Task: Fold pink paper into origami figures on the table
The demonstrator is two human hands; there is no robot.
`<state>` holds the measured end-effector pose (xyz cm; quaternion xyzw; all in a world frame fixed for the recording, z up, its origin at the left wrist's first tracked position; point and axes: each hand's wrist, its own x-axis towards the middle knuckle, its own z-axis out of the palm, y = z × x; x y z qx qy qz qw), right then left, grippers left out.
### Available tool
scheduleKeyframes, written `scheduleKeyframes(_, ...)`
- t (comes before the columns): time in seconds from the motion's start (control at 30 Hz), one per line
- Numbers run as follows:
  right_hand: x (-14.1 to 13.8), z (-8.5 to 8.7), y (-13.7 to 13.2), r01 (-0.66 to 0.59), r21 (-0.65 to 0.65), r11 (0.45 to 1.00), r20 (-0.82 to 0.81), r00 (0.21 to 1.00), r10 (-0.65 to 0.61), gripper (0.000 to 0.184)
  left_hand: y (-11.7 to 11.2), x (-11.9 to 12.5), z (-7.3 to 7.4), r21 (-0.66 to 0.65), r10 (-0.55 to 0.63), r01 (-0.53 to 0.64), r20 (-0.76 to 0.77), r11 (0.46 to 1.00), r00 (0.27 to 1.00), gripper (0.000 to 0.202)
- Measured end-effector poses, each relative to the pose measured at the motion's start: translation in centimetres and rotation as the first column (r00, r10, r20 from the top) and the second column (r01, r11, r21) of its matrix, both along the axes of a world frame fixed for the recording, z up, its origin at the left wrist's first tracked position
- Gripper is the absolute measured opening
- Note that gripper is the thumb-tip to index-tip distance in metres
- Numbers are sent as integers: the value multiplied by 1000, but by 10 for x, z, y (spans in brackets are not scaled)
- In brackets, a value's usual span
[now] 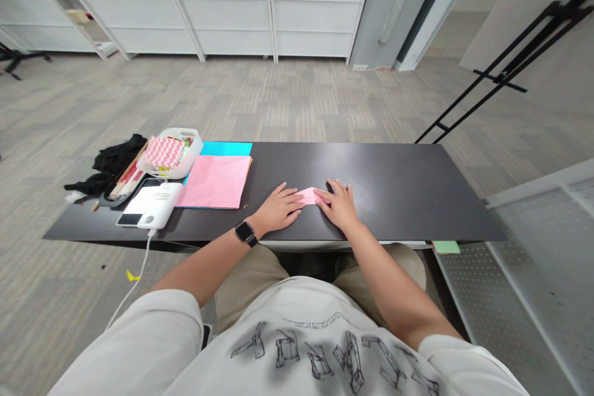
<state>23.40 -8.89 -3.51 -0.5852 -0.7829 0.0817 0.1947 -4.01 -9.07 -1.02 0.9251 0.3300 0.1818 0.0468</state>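
A small folded piece of pink paper [308, 196] lies on the dark tabletop in front of me, with a raised crease near its middle. Flat over its left end rests my left hand [277, 208], fingers stretched out and apart; a black watch [245, 232] is on that wrist. My right hand [341, 205] holds the paper's right part, thumb and forefinger close together on it while the other fingers reach forward. Its fingers partly cover that end. Left of my hands is a stack of square coloured paper [216, 181], pink on top, with a blue sheet [227, 148] showing behind.
A white basket [195, 147] with a pink zigzag-patterned item stands at the table's left. Nearby are a white power bank [160, 205] with a cable, a phone [132, 213], a dark tray [111, 201] of pens and black cloth [118, 158]. A green sheet [446, 247] sticks out below the front edge.
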Motion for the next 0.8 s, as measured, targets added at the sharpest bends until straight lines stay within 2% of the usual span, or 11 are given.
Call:
scheduleKeyframes(0.17, 0, 0, 0, -5, 9, 1000, -5, 1000, 5, 39, -1, -16, 7, 1, 11, -11, -17, 1000, 1000, 30)
scheduleKeyframes(0.27, 0, 1, 0, -10, 11, 1000, -8, 1000, 10, 39, -7, -16, 13, 23, 8, -8, -30, 1000, 1000, 31)
scheduleKeyframes(0.47, 0, 0, 0, -7, 13, 1000, 2, 1000, 7, 39, -29, 24, 12, -9, -31, 31, 9, 999, 999, 42)
scheduleKeyframes(0.6, 0, -1, 0, -8, 9, 1000, 10, 1000, 8, 39, -40, 50, 5, -25, 53, -53, -2, 998, 999, 48)
scheduleKeyframes(0.7, 2, -3, 0, -27, 13, 1000, 1, 1000, 27, 41, -44, 57, 4, -29, 118, -119, -25, 992, 993, 46)
scheduleKeyframes(0.8, 7, -6, 1, -55, 16, 998, -28, 998, 56, 45, -46, 56, 4, -23, 122, -123, -45, 992, 991, 45)
